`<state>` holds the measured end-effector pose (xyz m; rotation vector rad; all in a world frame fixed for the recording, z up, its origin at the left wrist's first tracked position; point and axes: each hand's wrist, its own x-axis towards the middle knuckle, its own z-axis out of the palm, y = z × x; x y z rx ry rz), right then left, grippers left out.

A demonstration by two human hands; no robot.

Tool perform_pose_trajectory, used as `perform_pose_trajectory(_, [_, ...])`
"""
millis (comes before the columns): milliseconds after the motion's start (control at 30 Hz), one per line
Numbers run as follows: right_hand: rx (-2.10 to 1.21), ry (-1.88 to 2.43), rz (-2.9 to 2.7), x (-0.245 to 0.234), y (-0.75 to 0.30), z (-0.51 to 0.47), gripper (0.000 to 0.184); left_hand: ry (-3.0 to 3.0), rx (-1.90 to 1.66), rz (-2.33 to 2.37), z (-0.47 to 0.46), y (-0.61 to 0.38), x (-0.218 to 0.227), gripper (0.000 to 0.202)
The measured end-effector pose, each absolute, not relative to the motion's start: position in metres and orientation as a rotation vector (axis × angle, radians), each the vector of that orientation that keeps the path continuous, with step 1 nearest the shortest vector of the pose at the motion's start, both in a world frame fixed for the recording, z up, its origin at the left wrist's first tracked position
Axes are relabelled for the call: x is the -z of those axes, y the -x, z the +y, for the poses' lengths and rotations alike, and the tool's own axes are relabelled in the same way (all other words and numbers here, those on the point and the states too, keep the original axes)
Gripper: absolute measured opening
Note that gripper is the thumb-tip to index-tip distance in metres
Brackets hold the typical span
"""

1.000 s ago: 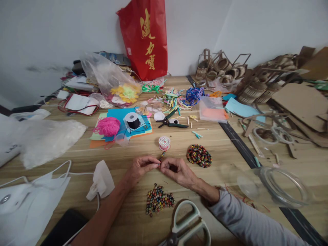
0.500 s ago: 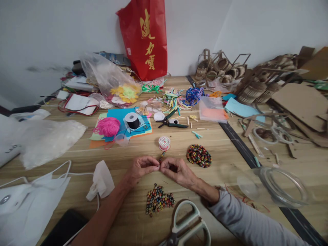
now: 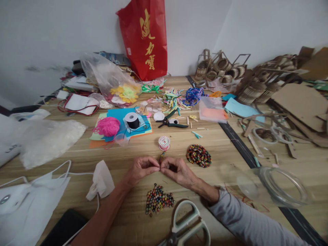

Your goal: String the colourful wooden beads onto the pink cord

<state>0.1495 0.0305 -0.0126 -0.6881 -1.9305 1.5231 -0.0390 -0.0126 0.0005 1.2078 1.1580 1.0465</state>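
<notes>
At the centre of the frame, the left hand (image 3: 144,169) and the right hand (image 3: 180,172) are meeting above the bench (image 3: 125,215), their fingertips nearly touching. Each is pinching thumb to forefinger on the near end of a short beaded strand (image 3: 162,156); whatever is sitting right between the tips is too small to make out. The strand is running up from the fingers toward a round spool (image 3: 164,142) with a pearly, speckled top. To the right of the spool, a coil of threaded beads (image 3: 199,155) is lying in many colours. Loose beads (image 3: 159,200) are spreading in a patch at lower centre, below the hands, and pale-handled scissors (image 3: 174,235) are resting at the bottom edge, just beside that patch. Left of centre, pink yarn (image 3: 107,126) and a reel of black cord (image 3: 132,121) are sitting on coloured sheets (image 3: 115,113). A red bag (image 3: 146,41) is standing at upper centre, against the wall (image 3: 64,30)
</notes>
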Motion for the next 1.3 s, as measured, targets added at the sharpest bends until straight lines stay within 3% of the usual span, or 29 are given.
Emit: perform_pose_trajectory(1300, [-1.524, 0.695, -1.923, 0.0083, -0.1495, 0.0302, 0.014, -1.221, -1.031, 1.128, -0.0143, 0.0388, -0.0032, 0.02])
